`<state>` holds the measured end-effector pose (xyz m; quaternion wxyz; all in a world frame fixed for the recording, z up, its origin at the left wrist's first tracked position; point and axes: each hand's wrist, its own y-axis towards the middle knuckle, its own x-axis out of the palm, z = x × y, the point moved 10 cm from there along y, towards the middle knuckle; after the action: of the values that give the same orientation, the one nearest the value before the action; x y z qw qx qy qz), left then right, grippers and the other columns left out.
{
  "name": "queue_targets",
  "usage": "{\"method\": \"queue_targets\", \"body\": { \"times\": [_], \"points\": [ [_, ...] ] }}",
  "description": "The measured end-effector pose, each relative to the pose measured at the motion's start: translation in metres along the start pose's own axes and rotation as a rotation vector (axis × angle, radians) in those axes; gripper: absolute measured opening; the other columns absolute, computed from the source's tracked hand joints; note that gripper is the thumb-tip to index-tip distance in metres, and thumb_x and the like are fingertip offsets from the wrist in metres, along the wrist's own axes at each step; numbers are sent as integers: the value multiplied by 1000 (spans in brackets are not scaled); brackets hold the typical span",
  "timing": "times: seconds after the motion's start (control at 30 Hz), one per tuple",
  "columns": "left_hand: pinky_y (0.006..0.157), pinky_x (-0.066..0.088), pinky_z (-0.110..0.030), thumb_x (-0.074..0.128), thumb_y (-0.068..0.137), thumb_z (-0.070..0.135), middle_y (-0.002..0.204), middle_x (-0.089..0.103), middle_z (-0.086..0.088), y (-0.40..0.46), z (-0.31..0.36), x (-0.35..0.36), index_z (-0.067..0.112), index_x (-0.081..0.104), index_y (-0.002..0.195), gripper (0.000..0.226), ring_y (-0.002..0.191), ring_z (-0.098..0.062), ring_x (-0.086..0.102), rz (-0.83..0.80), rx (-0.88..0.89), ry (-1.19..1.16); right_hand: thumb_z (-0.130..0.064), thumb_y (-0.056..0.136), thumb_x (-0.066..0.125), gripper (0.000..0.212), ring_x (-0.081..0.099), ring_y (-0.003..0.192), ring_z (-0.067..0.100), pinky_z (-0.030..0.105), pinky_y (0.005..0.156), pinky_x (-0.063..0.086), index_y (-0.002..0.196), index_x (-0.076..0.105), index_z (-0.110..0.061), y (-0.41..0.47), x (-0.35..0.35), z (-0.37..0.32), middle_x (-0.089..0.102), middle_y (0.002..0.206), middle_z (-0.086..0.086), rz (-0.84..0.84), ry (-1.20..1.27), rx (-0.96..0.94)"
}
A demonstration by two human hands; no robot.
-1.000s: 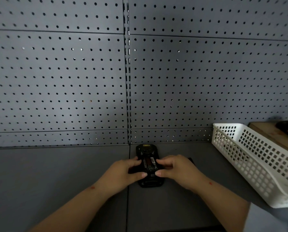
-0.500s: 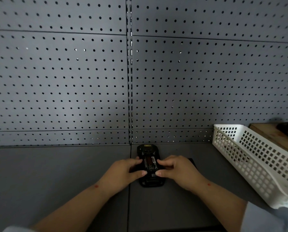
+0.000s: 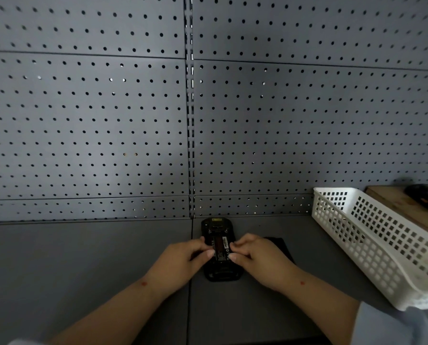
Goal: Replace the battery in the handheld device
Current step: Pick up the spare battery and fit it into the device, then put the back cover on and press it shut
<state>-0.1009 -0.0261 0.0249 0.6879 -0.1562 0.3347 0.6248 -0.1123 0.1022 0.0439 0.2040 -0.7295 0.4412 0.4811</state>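
A black handheld device [image 3: 217, 226] lies face down on the grey bench, its long axis pointing away from me. In its open back sits a black battery [image 3: 221, 248] with a white and red label. My left hand [image 3: 180, 260] grips the device's left side, thumb tip touching the battery's left edge. My right hand [image 3: 260, 258] grips the right side, thumb and fingertips on the battery's right edge. A flat black piece [image 3: 280, 245], perhaps the back cover, lies just right of the device, mostly hidden behind my right hand.
A white perforated plastic basket [image 3: 372, 235] stands at the right, close to my right forearm. Behind it a wooden surface [image 3: 397, 202] carries a dark object [image 3: 427, 195]. A grey pegboard wall [image 3: 108, 120] rises right behind the device.
My thumbs have drawn apart a little to the battery's two edges, showing more of its label. The view has shifted slightly; the device stays in place.
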Motion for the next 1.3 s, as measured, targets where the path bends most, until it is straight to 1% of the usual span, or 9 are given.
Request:
{"method": "queue_targets", "body": {
  "times": [0.2, 0.33, 0.43, 0.57, 0.8, 0.97, 1.03, 1.13, 1.3],
  "points": [
    [87, 23, 5, 61, 74, 49, 139, 46, -1, -2, 2, 4, 27, 59, 114, 46, 119, 13, 30, -79, 43, 122, -48, 92, 43, 58, 50, 114, 14, 22, 97, 40, 137, 46, -12, -3, 8, -9, 49, 128, 4, -113, -172, -27],
    [89, 22, 7, 50, 68, 68, 133, 53, 3, -4, 6, 2, 30, 60, 113, 60, 110, 30, 26, -90, 71, 89, -47, 94, 40, 52, 50, 116, 18, 29, 102, 40, 132, 53, -14, 2, 8, -8, 50, 129, 7, -203, -146, -16],
    [101, 31, -7, 45, 68, 72, 132, 52, 9, -8, 3, -1, 37, 60, 109, 56, 106, 34, 27, -69, 56, 42, -52, 90, 43, 58, 32, 139, 20, 32, 114, 26, 142, 38, -26, 4, -12, 16, 38, 149, 5, -248, -118, 49],
    [90, 27, 4, 34, 54, 88, 137, 44, 14, -11, -1, -2, 43, 56, 111, 76, 105, 33, 29, -42, 29, 5, -56, 76, 63, 92, 8, 147, 14, 29, 118, 10, 149, 14, -27, -12, -39, 73, 8, 160, -1, -364, -221, 262],
    [84, 26, 8, 53, 82, 43, 140, 43, 9, -9, -5, 2, 40, 56, 112, 30, 101, 36, 27, -66, 33, 36, -43, 72, 74, 94, 27, 141, 16, 27, 115, 21, 147, 21, -24, -20, -32, 93, 27, 155, -1, -429, -228, 323],
    [86, 25, 7, 49, 73, 62, 137, 46, 9, -9, -2, 0, 46, 57, 107, 38, 102, 36, 27, -43, 41, -6, -36, 64, 81, 88, 44, 125, 18, 28, 105, 36, 138, 36, -23, -11, -41, 97, 40, 138, 2, -314, -170, 341],
    [88, 26, 6, 46, 68, 70, 135, 48, 10, -10, -2, -1, 49, 56, 104, 43, 107, 33, 28, -28, 43, -15, -26, 67, 81, 75, 48, 120, 17, 25, 100, 38, 132, 44, -20, -4, -51, 96, 48, 134, 2, -224, -83, 331],
    [90, 26, 4, 54, 82, 44, 130, 48, 15, -9, -3, -1, 42, 58, 109, 27, 109, 32, 28, -23, 44, -6, -7, 72, 76, 56, 55, 110, 17, 26, 95, 42, 122, 55, -13, 2, -66, 97, 59, 123, 2, -57, 265, 359],
    [88, 25, 6, 54, 85, 35, 120, 45, 24, -9, -1, -2, 35, 60, 111, 26, 105, 35, 27, -18, 52, -14, 5, 80, 63, 21, 65, 85, 16, 25, 82, 53, 98, 62, -6, 15, -67, 77, 68, 90, 6, 57, 877, 374]
  ]
}}
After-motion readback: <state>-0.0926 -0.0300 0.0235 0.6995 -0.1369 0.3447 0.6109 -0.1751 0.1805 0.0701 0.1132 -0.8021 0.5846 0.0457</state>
